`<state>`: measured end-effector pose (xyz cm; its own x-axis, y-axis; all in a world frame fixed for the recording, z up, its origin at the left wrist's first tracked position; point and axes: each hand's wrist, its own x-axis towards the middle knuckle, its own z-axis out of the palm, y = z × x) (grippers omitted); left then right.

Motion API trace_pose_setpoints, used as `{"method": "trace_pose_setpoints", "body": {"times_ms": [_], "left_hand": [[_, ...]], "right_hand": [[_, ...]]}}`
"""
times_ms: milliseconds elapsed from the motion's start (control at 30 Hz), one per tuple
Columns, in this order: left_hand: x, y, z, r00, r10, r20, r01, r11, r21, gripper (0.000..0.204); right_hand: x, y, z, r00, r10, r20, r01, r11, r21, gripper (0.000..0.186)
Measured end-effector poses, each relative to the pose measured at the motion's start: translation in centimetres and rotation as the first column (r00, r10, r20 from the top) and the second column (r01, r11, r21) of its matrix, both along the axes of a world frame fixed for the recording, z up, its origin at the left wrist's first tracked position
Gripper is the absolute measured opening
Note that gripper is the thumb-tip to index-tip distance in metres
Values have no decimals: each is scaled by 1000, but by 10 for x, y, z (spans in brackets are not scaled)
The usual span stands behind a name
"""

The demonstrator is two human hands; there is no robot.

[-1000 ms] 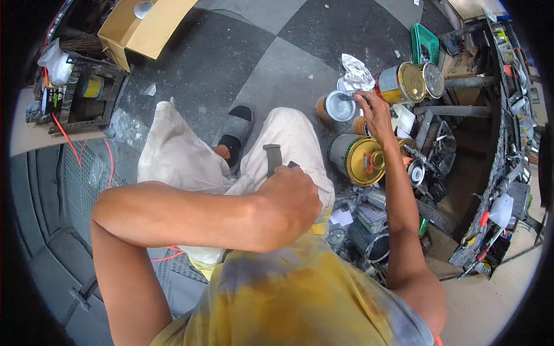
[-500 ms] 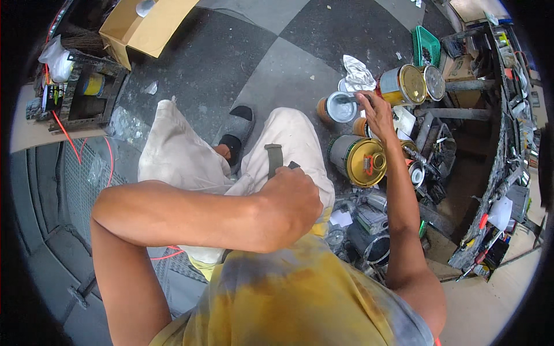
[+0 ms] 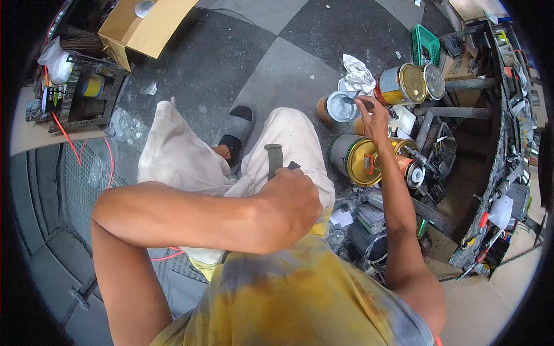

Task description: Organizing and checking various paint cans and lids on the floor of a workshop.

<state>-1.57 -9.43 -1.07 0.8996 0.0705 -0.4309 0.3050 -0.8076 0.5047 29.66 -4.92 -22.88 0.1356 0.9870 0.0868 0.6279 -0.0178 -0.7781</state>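
My right hand (image 3: 376,120) grips a dark-handled spatula (image 3: 363,104) and reaches out to an open can (image 3: 339,107) with grey-white paste or paint in it. The spatula's tip is at the can's mouth. My left hand (image 3: 291,199) is closed over my knee around a flat olive-grey tool (image 3: 274,160), whose wider end sticks up past the fingers. A small black end also shows beside that fist; its kind is unclear. Below my right wrist a gold-lidded can (image 3: 362,161) lies tilted, partly behind the forearm. A crumpled white cloth (image 3: 358,75) sits just beyond the open can.
More gold-lidded cans (image 3: 412,83) stand at the far right, near a green plastic basket (image 3: 426,45). A cluttered dark shelf (image 3: 479,219) runs along the right. Loose containers crowd the floor by my right elbow. A cardboard box (image 3: 153,29) is at the far left.
My right hand has shifted slightly down and the spatula has turned in it at the can's mouth. My left hand has stayed in place.
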Motion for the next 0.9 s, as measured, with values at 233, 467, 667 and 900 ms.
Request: {"method": "trace_pose_setpoints", "body": {"times_ms": [233, 467, 667, 900], "left_hand": [[-1, -1, -1, 1000, 14, 0, -14, 1000, 19, 20], [1, -3, 2, 1000, 11, -13, -11, 999, 39, 22], [1, -1, 4, 1000, -13, -25, 14, 999, 33, 22], [-1, -3, 2, 999, 35, -22, -36, 999, 0, 21]], "right_hand": [[-5, -5, 18, 994, 80, 75, -70, 990, -124, 18], [3, -3, 14, 983, 113, 143, -107, 993, -51, 22], [4, -5, 20, 989, 76, 129, -44, 971, -235, 24], [29, -12, 79, 989, -132, -71, 122, 983, -138, 32]]}}
